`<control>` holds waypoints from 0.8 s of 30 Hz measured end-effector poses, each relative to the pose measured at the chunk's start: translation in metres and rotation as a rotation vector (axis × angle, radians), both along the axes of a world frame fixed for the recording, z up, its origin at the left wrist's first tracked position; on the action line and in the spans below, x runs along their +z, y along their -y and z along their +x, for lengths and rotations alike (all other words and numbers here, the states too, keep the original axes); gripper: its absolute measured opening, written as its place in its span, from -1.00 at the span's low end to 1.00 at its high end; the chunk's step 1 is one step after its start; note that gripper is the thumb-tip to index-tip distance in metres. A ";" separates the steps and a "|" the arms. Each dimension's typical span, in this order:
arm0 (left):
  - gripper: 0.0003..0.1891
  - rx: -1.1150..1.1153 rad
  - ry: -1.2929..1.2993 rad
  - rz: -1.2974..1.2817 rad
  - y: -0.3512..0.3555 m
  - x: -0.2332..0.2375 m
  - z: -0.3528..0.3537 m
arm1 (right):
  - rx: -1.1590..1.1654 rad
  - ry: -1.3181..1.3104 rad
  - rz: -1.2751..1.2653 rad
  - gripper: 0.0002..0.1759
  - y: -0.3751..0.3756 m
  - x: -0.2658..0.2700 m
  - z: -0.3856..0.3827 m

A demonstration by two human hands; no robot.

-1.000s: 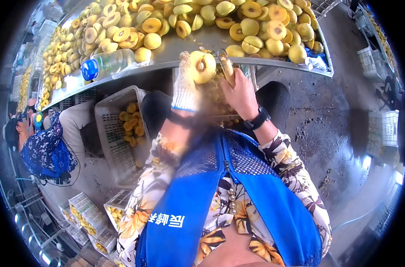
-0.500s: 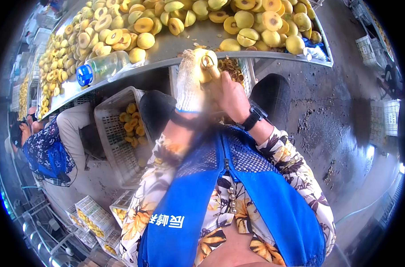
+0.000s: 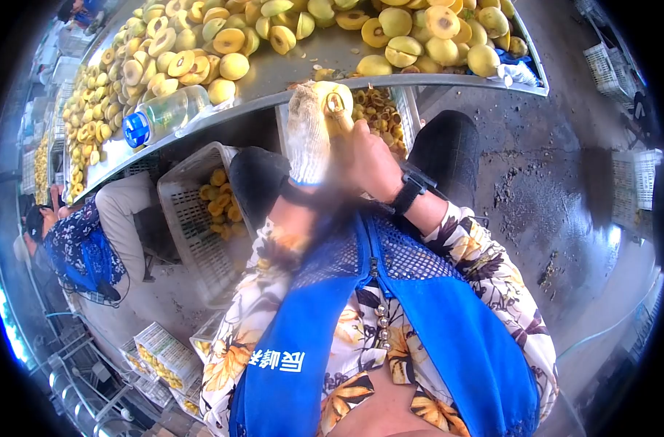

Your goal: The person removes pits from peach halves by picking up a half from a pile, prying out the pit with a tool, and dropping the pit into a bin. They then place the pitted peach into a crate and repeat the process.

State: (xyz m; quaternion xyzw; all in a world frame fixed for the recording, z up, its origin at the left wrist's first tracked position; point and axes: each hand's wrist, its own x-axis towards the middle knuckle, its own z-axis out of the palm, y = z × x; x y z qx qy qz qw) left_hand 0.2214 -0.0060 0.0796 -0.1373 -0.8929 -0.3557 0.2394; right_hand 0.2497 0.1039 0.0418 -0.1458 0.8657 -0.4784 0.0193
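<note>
My left hand (image 3: 306, 138), in a white knitted glove, is closed around a yellow peach half (image 3: 334, 93) with its cut face up. My bare right hand (image 3: 376, 162) grips a pitting tool (image 3: 340, 122) by its handle. The tool's looped end rests at the middle of the cut face; blur hides part of the grip. Both hands are just off the near edge of a metal table (image 3: 288, 73), where many whole and halved peaches (image 3: 233, 65) are heaped. Below the hands, a crate (image 3: 413, 109) holds brown and yellow fruit scraps (image 3: 381, 113).
A clear plastic bottle (image 3: 173, 113) with a blue cap lies at the table edge. Left of my legs stands a white crate (image 3: 190, 211) with peach halves (image 3: 220, 200). Another person's leg (image 3: 120, 211) is farther left. The floor (image 3: 529, 197) at right is wet.
My right hand and the tool have shifted slightly left, turning a little against the peach half. The whole view has moved slightly, and the left hand keeps its hold.
</note>
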 end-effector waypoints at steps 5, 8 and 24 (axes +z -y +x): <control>-0.85 -0.147 0.372 1.054 0.011 -0.019 -0.005 | 0.102 0.036 0.153 -0.84 0.003 -0.020 -0.007; -0.76 -0.007 0.403 1.033 0.006 -0.023 -0.004 | -0.002 0.200 -0.017 -0.81 0.006 -0.002 -0.004; -0.67 0.075 0.426 0.737 0.004 -0.013 -0.011 | -0.014 0.491 -0.199 -0.77 0.010 0.013 -0.007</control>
